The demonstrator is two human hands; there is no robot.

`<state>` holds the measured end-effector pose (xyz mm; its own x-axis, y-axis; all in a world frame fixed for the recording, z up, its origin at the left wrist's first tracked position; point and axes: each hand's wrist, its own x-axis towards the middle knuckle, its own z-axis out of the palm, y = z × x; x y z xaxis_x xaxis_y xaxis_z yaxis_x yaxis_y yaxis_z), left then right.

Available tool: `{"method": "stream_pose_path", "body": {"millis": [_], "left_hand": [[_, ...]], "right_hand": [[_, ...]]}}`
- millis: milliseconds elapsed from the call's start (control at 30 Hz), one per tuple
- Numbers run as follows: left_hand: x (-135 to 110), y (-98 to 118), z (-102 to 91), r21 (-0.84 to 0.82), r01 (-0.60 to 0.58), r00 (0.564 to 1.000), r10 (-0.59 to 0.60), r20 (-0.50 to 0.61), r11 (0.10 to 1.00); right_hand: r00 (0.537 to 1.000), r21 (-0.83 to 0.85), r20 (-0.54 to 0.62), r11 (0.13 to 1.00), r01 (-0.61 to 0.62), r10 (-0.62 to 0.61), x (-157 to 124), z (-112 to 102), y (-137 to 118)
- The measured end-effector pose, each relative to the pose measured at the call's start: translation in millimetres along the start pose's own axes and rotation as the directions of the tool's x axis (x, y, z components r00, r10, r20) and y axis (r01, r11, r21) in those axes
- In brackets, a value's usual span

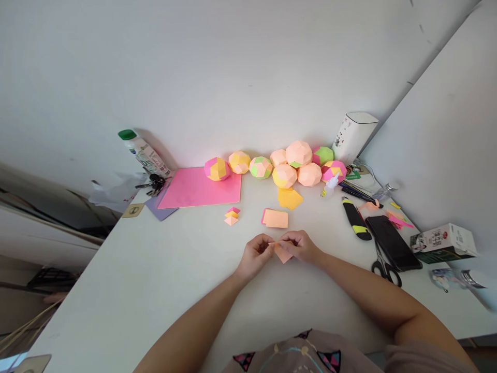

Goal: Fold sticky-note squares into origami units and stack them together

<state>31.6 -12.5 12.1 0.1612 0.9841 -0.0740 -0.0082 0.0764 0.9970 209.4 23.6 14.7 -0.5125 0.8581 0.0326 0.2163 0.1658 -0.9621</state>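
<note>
Closest is my patterned shirt (295,357), well on the near side of the stack (276,218) of paper on the white surface (166,295). Just on the stack's near side I have a peach slip (284,254), one corner pointing back at me. My left hand (255,256) pinches its left end between thumb and bent fingers; my right hand (303,247) grips its upper right part. Both hands are curled nearly closed on it, close together.

Left of the stack sit small folded pieces (232,216); farther left and beyond it lies a pink board (198,191). Just past the stack are yellow notes (289,198), and behind those, paper balls (298,154) line up and crowd together. Well right of the stack I see a cutter (356,218), scissors (385,268), a phone (393,243) and, farthest out, a carton (442,242).
</note>
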Motion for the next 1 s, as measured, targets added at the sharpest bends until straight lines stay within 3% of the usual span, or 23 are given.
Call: {"method": "stream_pose_path", "body": {"millis": [167, 367, 700, 867, 1000], "left_hand": [[0.9, -1.2, 2.4, 0.111, -0.051, 0.999, 0.05, 0.009, 0.993], [1.0, -1.7, 1.1, 0.138, -0.089, 0.996, 0.089, 0.008, 0.986], [2.2, 0.1, -1.7, -0.053, 0.026, 0.994, -0.031, -0.105, 0.998], [2.4, -2.3, -1.7, -0.081, 0.045, 0.994, -0.053, -0.098, 0.996], [2.1, -2.3, -1.4, -0.138, 0.037, 0.989, -0.056, -0.14, 0.99]], "right_hand": [[0.999, -0.013, -0.007, 0.999, 0.044, -0.044, 0.9, 2.6, -4.5], [1.0, 0.01, -0.029, 1.0, 0.003, -0.003, 0.0, 4.6, -2.9], [0.99, 0.405, -0.063, 0.91, -0.086, 0.122, 1.3, -1.3, -4.8], [0.996, 0.289, 0.019, 0.953, -0.086, 0.084, 1.1, 1.0, -4.8], [0.997, 0.247, 0.0, 0.966, -0.069, 0.071, 0.8, 1.0, -3.3]]}}
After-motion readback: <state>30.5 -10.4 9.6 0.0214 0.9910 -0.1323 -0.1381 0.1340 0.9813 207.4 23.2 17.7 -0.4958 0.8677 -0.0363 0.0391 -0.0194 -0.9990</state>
